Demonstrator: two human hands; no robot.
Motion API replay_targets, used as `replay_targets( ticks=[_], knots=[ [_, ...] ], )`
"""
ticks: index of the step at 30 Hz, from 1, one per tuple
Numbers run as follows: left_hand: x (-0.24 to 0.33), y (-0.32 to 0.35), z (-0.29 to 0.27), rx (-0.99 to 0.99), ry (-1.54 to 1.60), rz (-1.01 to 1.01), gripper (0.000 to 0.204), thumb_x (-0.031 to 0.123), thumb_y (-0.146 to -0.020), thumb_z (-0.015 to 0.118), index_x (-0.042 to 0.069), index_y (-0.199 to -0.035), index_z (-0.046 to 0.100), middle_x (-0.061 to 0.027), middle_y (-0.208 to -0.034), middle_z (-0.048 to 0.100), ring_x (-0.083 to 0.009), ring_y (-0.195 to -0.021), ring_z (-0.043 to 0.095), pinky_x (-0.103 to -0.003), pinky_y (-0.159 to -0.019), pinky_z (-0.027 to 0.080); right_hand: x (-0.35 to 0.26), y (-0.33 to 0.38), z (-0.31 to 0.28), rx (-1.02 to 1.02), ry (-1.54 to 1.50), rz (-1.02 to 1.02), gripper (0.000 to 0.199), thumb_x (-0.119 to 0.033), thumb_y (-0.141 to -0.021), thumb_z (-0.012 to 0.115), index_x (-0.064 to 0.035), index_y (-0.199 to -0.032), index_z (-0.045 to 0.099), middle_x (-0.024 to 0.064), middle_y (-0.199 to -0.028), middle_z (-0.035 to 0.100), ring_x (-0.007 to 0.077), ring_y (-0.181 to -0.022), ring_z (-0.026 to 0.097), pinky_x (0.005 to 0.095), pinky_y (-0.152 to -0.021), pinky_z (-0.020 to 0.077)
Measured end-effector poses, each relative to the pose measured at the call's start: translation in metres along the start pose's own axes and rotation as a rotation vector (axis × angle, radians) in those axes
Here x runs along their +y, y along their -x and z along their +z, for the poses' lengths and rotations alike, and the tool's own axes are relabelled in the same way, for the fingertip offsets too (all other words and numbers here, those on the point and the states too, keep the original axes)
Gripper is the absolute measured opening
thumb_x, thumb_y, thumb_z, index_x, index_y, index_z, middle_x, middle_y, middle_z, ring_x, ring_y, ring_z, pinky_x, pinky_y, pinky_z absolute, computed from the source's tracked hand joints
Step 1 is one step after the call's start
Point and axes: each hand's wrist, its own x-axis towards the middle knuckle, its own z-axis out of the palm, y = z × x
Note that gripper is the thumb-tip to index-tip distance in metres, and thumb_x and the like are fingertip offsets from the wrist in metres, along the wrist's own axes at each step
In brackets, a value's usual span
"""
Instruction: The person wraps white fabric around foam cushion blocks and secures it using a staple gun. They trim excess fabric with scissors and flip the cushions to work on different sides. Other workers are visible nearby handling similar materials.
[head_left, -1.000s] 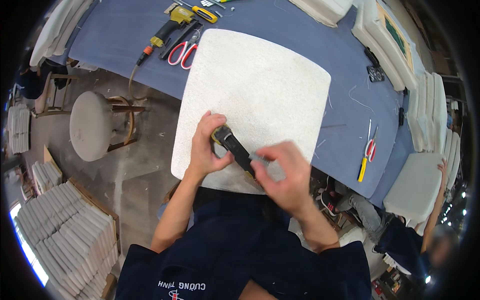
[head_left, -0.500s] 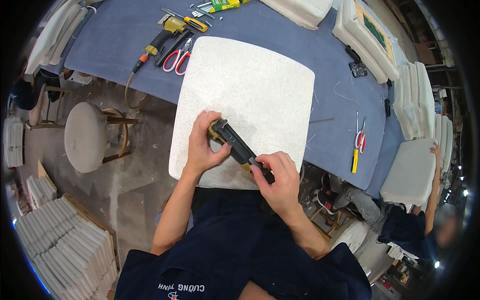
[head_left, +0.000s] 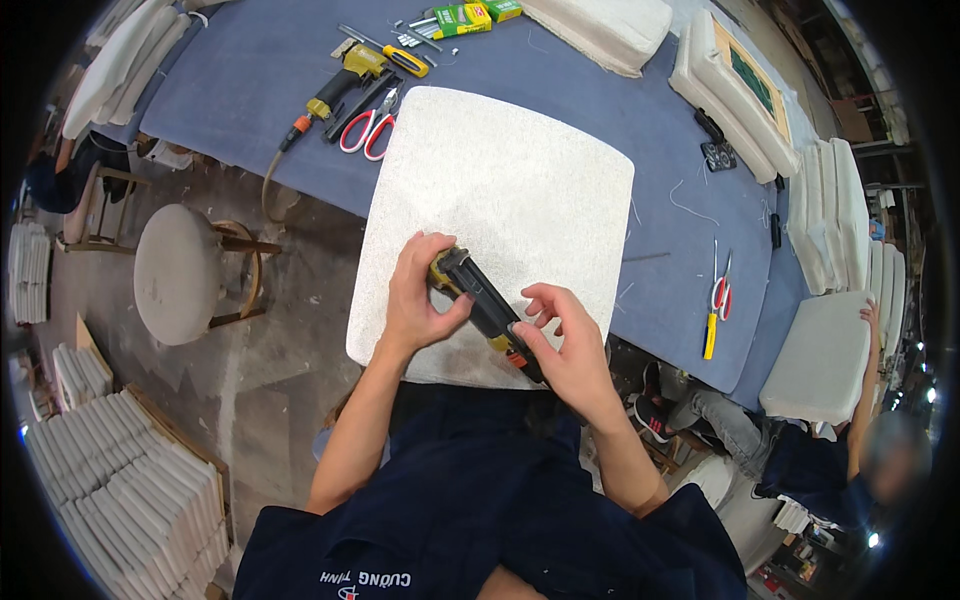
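My left hand (head_left: 417, 300) is wrapped round the head of a black and olive staple gun (head_left: 483, 300), its thumb pressed along the side. The gun lies tilted over a white upholstered cushion (head_left: 500, 160), its tail pointing toward my body. Beside that tail is my right hand (head_left: 568, 345), with fingers apart and lifted and the thumb at the magazine's end. Whether the thumb touches the gun I cannot tell. The cushion rests partly on the blue-covered table (head_left: 680, 290), its near edge at my lap.
A second air stapler (head_left: 345, 80) with a hose, red-handled cutters (head_left: 368, 130), a yellow screwdriver (head_left: 405, 60) and staple boxes (head_left: 462, 20) lie beyond the cushion. To the right are scissors (head_left: 721, 292) and a yellow-handled tool (head_left: 711, 335). A co-worker's hand (head_left: 868, 312) touches a pale cushion (head_left: 820, 355).
My right hand's fingers have lifted off the gun's tail and spread. The magazine part by them has shifted, and orange at the gun's tail now shows. The scene has moved slightly down.
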Motion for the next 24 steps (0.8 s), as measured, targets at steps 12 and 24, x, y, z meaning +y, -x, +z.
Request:
replay_targets(
  ticks=[12, 24],
  knots=[
    [-0.003, 0.004, 0.003, -0.006, 0.062, -0.047, 0.074, 0.013, -0.072, 0.085, 0.008, -0.141, 0.058, -0.0158, -0.127, 0.067, -0.0396, -0.121, 0.066, -0.060, -0.124, 0.038, 0.003, 0.004, 0.001, 0.054, 0.180, -0.155, 0.018, -0.007, -0.090, 0.080, -0.0064, -0.107, 0.074, 0.0119, -0.098, 0.072, 0.0308, -0.085, 0.070, 0.0438, -0.077, 0.0517],
    [-0.004, 0.008, 0.005, 0.009, 0.060, -0.063, 0.076, 0.012, -0.071, 0.086, 0.007, -0.140, 0.057, -0.0159, -0.128, 0.066, -0.0412, -0.122, 0.065, -0.058, -0.124, 0.039, -0.030, -0.006, 0.049, 0.224, 0.373, -0.305, 0.033, -0.011, -0.084, 0.083, -0.0076, -0.115, 0.073, 0.0098, -0.122, 0.062, 0.0313, -0.105, 0.060, 0.0444, -0.084, 0.0458]
  ],
)
